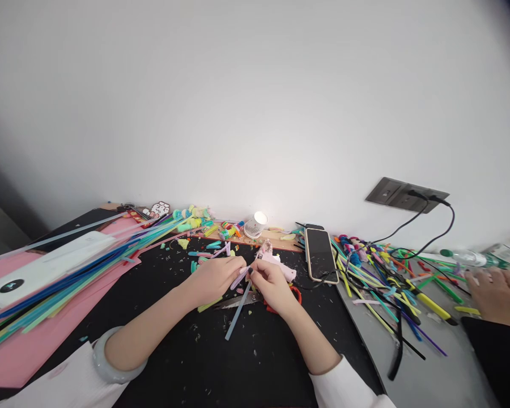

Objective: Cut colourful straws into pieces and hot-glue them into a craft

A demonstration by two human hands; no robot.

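My left hand [215, 279] and my right hand [272, 283] meet over a black mat [187, 351]. Both are pinched on a thin pale pink strip [239, 277] held between them. A light blue straw [237, 317] slants down from under my right fingers toward me. Just behind my right hand lies a pink glue gun [280, 265]. Scissors with red handles [295, 294] lie under my right hand, their blades [233, 303] pointing left. A pale bangle [106, 360] circles my left wrist.
Long coloured straws [68, 277] and a white box [46, 269] lie on pink paper [34, 345] at left. A phone [320, 255] lies right of centre. Cut straws and cables [391, 277] cover the grey board, where another person's hand [497, 294] rests. A wall socket [403, 195] is behind.
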